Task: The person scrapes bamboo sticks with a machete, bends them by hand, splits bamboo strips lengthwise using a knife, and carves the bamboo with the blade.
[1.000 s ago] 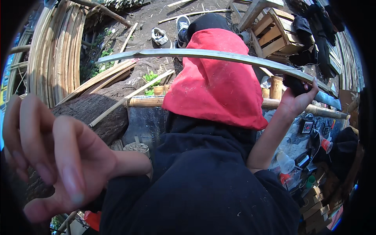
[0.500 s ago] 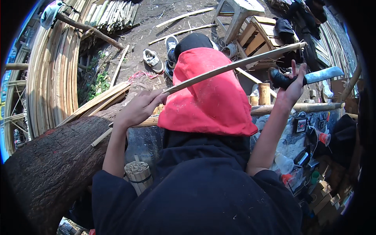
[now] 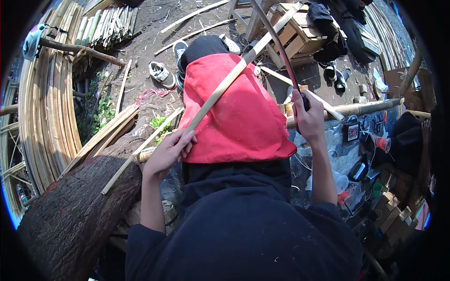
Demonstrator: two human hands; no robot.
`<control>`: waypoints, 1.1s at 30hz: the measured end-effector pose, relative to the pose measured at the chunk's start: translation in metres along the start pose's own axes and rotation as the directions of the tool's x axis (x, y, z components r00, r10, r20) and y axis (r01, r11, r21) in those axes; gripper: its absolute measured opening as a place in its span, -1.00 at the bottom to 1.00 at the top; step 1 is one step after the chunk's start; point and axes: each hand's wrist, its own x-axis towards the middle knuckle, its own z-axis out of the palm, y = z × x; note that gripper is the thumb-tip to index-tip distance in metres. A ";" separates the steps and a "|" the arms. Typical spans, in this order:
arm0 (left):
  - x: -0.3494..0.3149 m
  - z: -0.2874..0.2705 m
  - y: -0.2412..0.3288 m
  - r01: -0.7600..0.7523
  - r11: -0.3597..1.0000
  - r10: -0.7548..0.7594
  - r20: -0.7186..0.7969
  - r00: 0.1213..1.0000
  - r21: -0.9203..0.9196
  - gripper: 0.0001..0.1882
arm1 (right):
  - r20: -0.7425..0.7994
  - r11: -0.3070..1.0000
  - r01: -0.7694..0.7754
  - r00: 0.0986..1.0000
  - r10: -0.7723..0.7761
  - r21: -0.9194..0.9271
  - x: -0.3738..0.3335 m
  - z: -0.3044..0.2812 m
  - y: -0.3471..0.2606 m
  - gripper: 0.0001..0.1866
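My left hand [image 3: 168, 151] pinches the near end of a long bamboo strip [image 3: 216, 92], which slants up and away to the right above the red cloth [image 3: 239, 126] over my lap. Part of the strip is pale and part dark. My right hand [image 3: 308, 117] is closed round the dark handle of a long knife. Its narrow-looking blade [image 3: 284, 55] points away from me, edge-on, and crosses near the strip's far part; whether they touch I cannot tell. Beside my left wrist, a thin bamboo strip [image 3: 136, 154] rests across the dark log [image 3: 79, 206].
Stacked bamboo strips [image 3: 51, 93] stand on the left, near a branch pole [image 3: 89, 50]. Ahead are a shoe [image 3: 161, 74], loose strips, and a wooden crate [image 3: 300, 33]. A bamboo pole [image 3: 368, 107] runs along the right, with cables and a cup [image 3: 383, 143] beyond it.
The knife has swung from pointing right to pointing away, and my right fingers have closed round its handle. The bamboo strip's far end has moved left and away, so it slants more steeply.
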 end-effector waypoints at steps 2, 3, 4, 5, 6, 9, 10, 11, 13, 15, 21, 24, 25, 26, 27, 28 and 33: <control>-0.005 0.004 0.001 -0.005 0.987 0.016 -0.069 0.997 0.160 -0.61 | 0.104 0.895 0.249 0.968 -0.226 -0.370 -0.002 0.010 -0.014 -0.58; -0.010 0.007 0.005 0.026 0.961 0.018 -0.156 0.988 0.274 -0.56 | 0.154 0.864 0.278 0.960 -0.234 -0.419 -0.005 0.012 -0.025 -0.65; -0.014 0.008 0.005 0.068 0.922 0.029 -0.242 0.970 0.381 -0.48 | 0.163 0.864 0.282 0.958 -0.234 -0.417 -0.007 0.014 -0.024 -0.65; -0.021 0.007 0.003 0.033 0.773 0.189 -0.280 0.941 0.634 -0.37 | 0.231 0.850 0.317 0.943 -0.238 -0.420 -0.007 0.017 -0.023 -0.64; -0.025 0.004 0.002 0.040 0.777 0.185 -0.289 0.939 0.628 -0.37 | 0.297 0.837 0.353 0.924 -0.241 -0.419 -0.006 0.019 -0.022 -0.63; -0.043 -0.012 0.001 0.218 0.732 -0.063 -0.254 0.965 0.646 -0.42 | 0.366 0.822 0.402 0.894 -0.258 -0.403 -0.002 0.027 -0.015 -0.64; -0.045 -0.019 -0.004 0.229 0.736 -0.070 -0.265 0.962 0.637 -0.42 | 0.395 0.815 0.424 0.879 -0.266 -0.395 -0.002 0.030 -0.015 -0.66; -0.046 -0.024 -0.009 0.221 0.890 -0.170 -0.160 0.972 0.398 -0.47 | 0.409 0.816 0.432 0.872 -0.268 -0.384 -0.001 0.031 -0.015 -0.66; -0.052 -0.025 -0.011 0.238 0.971 -0.239 0.025 0.971 0.031 -0.58 | 0.474 0.802 0.448 0.847 -0.240 -0.395 0.001 0.033 -0.015 -0.58; -0.052 -0.024 -0.015 0.262 0.965 -0.262 0.052 0.964 0.018 -0.59 | 0.520 0.795 0.438 0.834 -0.184 -0.420 0.006 0.032 -0.019 -0.55; -0.046 0.001 -0.026 0.021 0.918 0.047 -0.163 0.986 0.395 -0.58 | 0.506 0.758 0.310 0.862 0.031 -0.574 0.013 0.039 -0.033 -0.47; -0.052 0.028 0.009 0.043 0.848 0.092 -0.226 0.970 0.528 -0.61 | 0.451 0.818 0.239 0.892 0.028 -0.523 0.008 0.037 -0.041 -0.34; -0.052 0.037 0.019 0.056 0.826 0.098 -0.241 0.966 0.561 -0.64 | 0.489 0.849 0.216 0.870 0.057 -0.483 0.010 0.036 -0.039 -0.32; -0.044 0.044 0.021 0.036 0.825 0.117 -0.233 0.965 0.565 -0.64 | 0.524 0.875 0.186 0.847 0.088 -0.447 0.010 0.035 -0.038 -0.31; -0.035 0.052 0.023 -0.037 0.802 0.240 -0.263 0.934 0.597 -0.64 | 0.533 0.869 0.215 0.844 0.064 -0.445 0.009 0.037 -0.043 -0.28; -0.022 0.061 0.026 -0.098 0.770 0.348 -0.287 0.893 0.630 -0.64 | 0.521 0.868 0.211 0.851 0.064 -0.450 0.013 0.037 -0.044 -0.28; 0.034 0.079 0.027 -0.060 0.679 0.467 -0.367 0.804 0.732 -0.56 | 0.637 0.573 0.619 0.743 -0.205 -0.538 0.028 0.046 -0.047 -0.22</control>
